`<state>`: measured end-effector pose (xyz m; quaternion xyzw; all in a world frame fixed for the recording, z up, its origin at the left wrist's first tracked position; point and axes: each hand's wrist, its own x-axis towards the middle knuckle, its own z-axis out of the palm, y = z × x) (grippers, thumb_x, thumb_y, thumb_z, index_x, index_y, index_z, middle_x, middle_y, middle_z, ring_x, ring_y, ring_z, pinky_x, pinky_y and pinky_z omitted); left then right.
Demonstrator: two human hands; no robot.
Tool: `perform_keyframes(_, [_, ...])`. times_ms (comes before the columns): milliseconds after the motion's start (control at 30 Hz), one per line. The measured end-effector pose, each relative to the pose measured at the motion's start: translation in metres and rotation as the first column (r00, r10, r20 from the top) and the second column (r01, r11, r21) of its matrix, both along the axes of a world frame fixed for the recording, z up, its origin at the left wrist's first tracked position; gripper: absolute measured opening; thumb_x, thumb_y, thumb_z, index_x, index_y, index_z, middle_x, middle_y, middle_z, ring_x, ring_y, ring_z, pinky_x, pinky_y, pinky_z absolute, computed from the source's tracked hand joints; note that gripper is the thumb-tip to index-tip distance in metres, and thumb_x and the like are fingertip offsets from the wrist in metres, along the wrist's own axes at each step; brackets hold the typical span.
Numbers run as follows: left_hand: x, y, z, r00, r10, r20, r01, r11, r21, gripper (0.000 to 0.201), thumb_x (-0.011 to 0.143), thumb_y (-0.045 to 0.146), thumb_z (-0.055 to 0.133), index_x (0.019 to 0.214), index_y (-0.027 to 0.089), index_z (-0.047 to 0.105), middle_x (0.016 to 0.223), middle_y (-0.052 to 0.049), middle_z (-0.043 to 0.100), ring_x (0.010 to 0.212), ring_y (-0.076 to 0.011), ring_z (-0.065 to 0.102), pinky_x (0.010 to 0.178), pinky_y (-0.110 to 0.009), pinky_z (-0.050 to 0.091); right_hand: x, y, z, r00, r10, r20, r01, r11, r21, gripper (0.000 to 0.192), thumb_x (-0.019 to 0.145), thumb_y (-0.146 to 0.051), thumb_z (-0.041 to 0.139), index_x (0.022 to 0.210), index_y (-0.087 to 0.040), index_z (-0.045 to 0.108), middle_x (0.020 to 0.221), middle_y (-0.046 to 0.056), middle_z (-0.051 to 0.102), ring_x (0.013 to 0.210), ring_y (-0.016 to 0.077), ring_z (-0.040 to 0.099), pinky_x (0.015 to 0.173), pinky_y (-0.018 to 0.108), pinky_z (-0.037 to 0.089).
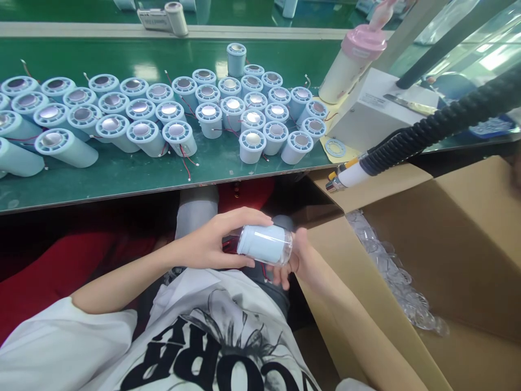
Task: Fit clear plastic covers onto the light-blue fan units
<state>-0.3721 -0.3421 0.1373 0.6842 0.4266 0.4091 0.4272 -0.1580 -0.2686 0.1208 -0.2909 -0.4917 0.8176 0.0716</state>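
Below the table edge, over my lap, I hold a pale blue cylinder (264, 244) lying on its side with a clear cap on its right end. My left hand (214, 244) wraps its left end, fingers over the top. My right hand (295, 260) grips the capped right end. Thin red and black wires hang beneath the cylinder. On the green table (122, 176) above stand and lie several more pale blue cylinders (252, 145), each with a round metal disc on top and trailing wires.
An open cardboard box (459, 239) at my right holds a pile of clear plastic caps (401, 282). A tool with a white nozzle (345, 178) on a black ribbed hose (439, 127) hangs over the box. A cream bottle with a pink lid (352, 65) leans by a white machine (378, 111).
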Motion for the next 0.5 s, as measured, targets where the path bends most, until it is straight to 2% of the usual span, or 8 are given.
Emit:
perform_keyframes(67, [0.002, -0.002, 0.004, 0.999, 0.035, 0.039, -0.03, 0.993, -0.113, 0.065, 0.073, 0.023, 0.073, 0.132, 0.024, 0.047, 0.132, -0.012, 0.052, 0.12, -0.0266, 0.051, 0.098, -0.037, 0.046, 0.006, 0.0, -0.004, 0.989, -0.092, -0.119, 0.135, 0.893, 0.429, 0.073, 0.074, -0.071, 0.053, 0.127, -0.022, 0.044, 0.112, 0.013, 0.064, 0.089, 0.0222, 0.067, 0.069, 0.033, 0.059])
perform_keyframes(167, [0.004, -0.002, 0.007, 0.991, 0.051, 0.123, -0.016, 0.964, -0.266, 0.062, 0.076, 0.025, 0.07, 0.133, 0.027, 0.046, 0.131, -0.009, 0.053, 0.111, -0.0229, 0.057, 0.089, -0.031, 0.052, 0.013, 0.001, -0.005, 0.974, 0.007, -0.226, 0.2, 0.44, 0.876, 0.064, 0.078, -0.028, 0.071, 0.134, -0.037, 0.041, 0.145, 0.006, 0.042, 0.13, 0.0251, 0.043, 0.106, 0.044, 0.04])
perform_keyframes(200, [0.004, -0.002, 0.007, 0.987, 0.039, 0.154, 0.008, 0.955, -0.295, 0.063, 0.077, 0.026, 0.07, 0.134, 0.028, 0.045, 0.131, -0.009, 0.054, 0.109, -0.0221, 0.059, 0.087, -0.031, 0.053, 0.014, 0.002, -0.005, 0.975, 0.047, -0.218, 0.187, 0.361, 0.914, 0.061, 0.079, -0.018, 0.069, 0.131, -0.039, 0.045, 0.145, 0.004, 0.043, 0.132, 0.024, 0.042, 0.108, 0.043, 0.038])
perform_keyframes(233, [0.004, -0.002, 0.007, 0.984, 0.023, 0.174, 0.032, 0.953, -0.303, 0.065, 0.077, 0.027, 0.071, 0.136, 0.029, 0.043, 0.132, -0.008, 0.053, 0.109, -0.0224, 0.059, 0.087, -0.031, 0.053, 0.015, 0.002, -0.004, 0.977, 0.06, -0.207, 0.171, 0.366, 0.915, 0.059, 0.08, -0.013, 0.066, 0.129, -0.039, 0.048, 0.143, 0.003, 0.046, 0.13, 0.0229, 0.044, 0.107, 0.042, 0.04])
perform_keyframes(267, [0.003, -0.001, 0.006, 0.984, 0.0, 0.176, 0.052, 0.955, -0.292, 0.07, 0.075, 0.027, 0.072, 0.138, 0.03, 0.041, 0.136, -0.009, 0.051, 0.113, -0.0239, 0.057, 0.09, -0.032, 0.052, 0.016, 0.002, -0.003, 0.978, 0.047, -0.202, 0.16, 0.444, 0.882, 0.057, 0.082, -0.015, 0.066, 0.13, -0.039, 0.048, 0.14, 0.003, 0.049, 0.127, 0.0223, 0.048, 0.104, 0.04, 0.044])
perform_keyframes(333, [0.002, -0.001, 0.006, 0.988, -0.051, 0.144, 0.085, 0.965, -0.247, 0.078, 0.072, 0.026, 0.075, 0.141, 0.03, 0.038, 0.144, -0.009, 0.043, 0.126, -0.0277, 0.047, 0.098, -0.036, 0.047, 0.016, 0.002, -0.001, 0.98, -0.015, -0.196, 0.152, 0.689, 0.709, 0.054, 0.083, -0.028, 0.065, 0.133, -0.035, 0.045, 0.136, 0.006, 0.054, 0.12, 0.0229, 0.055, 0.095, 0.037, 0.052])
perform_keyframes(400, [0.0, 0.0, 0.006, 0.99, -0.075, 0.118, 0.102, 0.966, -0.238, 0.077, 0.074, 0.023, 0.073, 0.141, 0.031, 0.037, 0.149, -0.008, 0.036, 0.134, -0.028, 0.038, 0.103, -0.036, 0.044, 0.016, 0.002, 0.001, 0.977, -0.055, -0.208, 0.155, 0.851, 0.501, 0.052, 0.083, -0.038, 0.064, 0.132, -0.034, 0.048, 0.126, 0.006, 0.061, 0.108, 0.0225, 0.063, 0.086, 0.035, 0.056])
perform_keyframes(500, [0.001, 0.0, 0.006, 0.979, -0.071, 0.192, 0.133, 0.933, -0.335, 0.071, 0.079, 0.021, 0.067, 0.142, 0.031, 0.035, 0.149, -0.008, 0.036, 0.13, -0.025, 0.044, 0.101, -0.034, 0.046, 0.017, 0.003, 0.003, 0.982, -0.083, -0.172, 0.145, 0.909, 0.391, 0.048, 0.077, -0.035, 0.071, 0.123, -0.031, 0.058, 0.11, 0.003, 0.068, 0.089, 0.0198, 0.069, 0.078, 0.032, 0.059])
